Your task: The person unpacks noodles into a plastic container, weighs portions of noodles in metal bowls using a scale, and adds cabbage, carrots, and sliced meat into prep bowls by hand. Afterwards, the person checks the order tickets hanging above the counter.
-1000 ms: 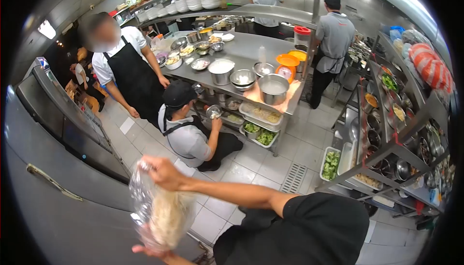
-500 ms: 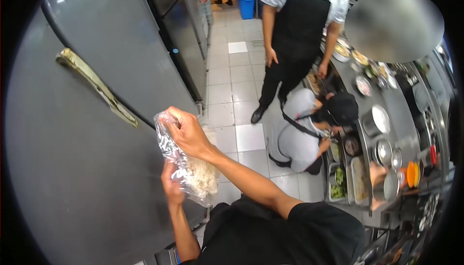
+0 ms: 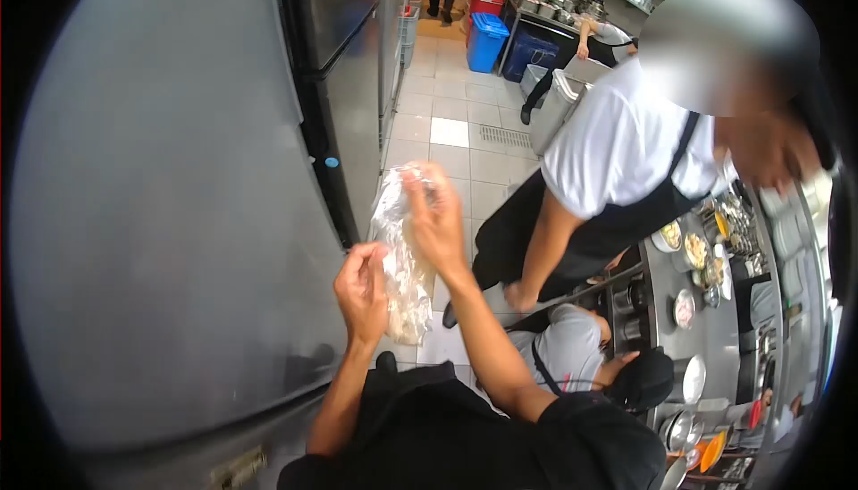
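A clear plastic bag (image 3: 407, 276) hangs in front of me, with pale, shredded-looking food at its bottom; I cannot make out the kind. My right hand (image 3: 433, 217) grips the bag's upper end, its fingers pinched on the crumpled plastic. Lower down on the bag's left side, my left hand (image 3: 362, 289) pinches the edge of the plastic between thumb and fingers. Both hands are slightly blurred. The bag is upright and gathered at the top.
A large grey metal door (image 3: 170, 177) fills my left side. Close on the right stands a co-worker in a black apron (image 3: 572, 240); another in grey (image 3: 567, 347) crouches beside the steel counter (image 3: 666, 284). A blue bin (image 3: 487, 41) stands along the tiled aisle.
My view has turned, and the bag with both hands now appears farther right. The standing co-worker appears closer and leans over the counter side. The door handle has shifted to the bottom edge.
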The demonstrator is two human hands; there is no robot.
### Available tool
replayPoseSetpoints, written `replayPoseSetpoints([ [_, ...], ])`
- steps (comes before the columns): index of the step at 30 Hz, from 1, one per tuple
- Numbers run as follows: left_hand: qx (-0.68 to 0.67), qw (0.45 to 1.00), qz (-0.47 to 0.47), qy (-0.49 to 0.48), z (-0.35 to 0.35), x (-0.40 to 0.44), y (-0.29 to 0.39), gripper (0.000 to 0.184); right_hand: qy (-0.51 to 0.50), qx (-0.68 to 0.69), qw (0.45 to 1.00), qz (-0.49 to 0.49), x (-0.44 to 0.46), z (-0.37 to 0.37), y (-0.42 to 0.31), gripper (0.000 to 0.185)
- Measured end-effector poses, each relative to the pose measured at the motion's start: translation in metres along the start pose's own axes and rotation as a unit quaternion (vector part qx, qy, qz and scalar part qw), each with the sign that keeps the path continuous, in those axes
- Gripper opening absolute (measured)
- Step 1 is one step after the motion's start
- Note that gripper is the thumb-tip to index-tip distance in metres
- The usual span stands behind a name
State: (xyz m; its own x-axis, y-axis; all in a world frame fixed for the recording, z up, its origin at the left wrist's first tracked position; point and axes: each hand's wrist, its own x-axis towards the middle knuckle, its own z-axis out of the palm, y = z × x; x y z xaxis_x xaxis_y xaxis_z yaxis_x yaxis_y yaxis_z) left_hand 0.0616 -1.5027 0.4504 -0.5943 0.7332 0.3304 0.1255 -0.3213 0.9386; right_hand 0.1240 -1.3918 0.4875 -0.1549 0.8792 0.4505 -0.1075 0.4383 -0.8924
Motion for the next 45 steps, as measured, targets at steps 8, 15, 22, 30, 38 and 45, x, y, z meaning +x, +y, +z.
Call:
replayPoseSetpoints([
  [8,-0.060,0.983,-0.035,-0.172,0.152,0.190,-0.087,0.019,0.021,-0.181,0.983,-0.011,0.108,-0.097,0.106,0.037],
  [15,-0.077,0.959,-0.010,-0.274,0.275,0.311,-0.122,0.018,0.126,-0.126,0.984,0.015,0.265,-0.133,0.155,0.018],
  [22,-0.033,0.922,0.070,-0.378,0.372,0.414,-0.129,0.006,0.147,-0.034,0.988,0.039,0.391,-0.170,0.170,0.021],
  [30,-0.200,0.791,-0.216,-0.536,0.501,0.547,-0.211,0.007,0.087,0.030,0.981,0.173,0.539,-0.245,0.230,0.044],
  [38,-0.216,0.483,0.168,-0.832,0.647,0.662,-0.227,0.013,-0.013,-0.166,0.978,0.125,0.604,-0.316,0.257,0.026],
  [45,-0.192,0.466,0.224,-0.834,0.751,0.711,-0.254,0.023,-0.090,-0.135,0.979,0.121,0.693,-0.410,0.299,0.019],
])
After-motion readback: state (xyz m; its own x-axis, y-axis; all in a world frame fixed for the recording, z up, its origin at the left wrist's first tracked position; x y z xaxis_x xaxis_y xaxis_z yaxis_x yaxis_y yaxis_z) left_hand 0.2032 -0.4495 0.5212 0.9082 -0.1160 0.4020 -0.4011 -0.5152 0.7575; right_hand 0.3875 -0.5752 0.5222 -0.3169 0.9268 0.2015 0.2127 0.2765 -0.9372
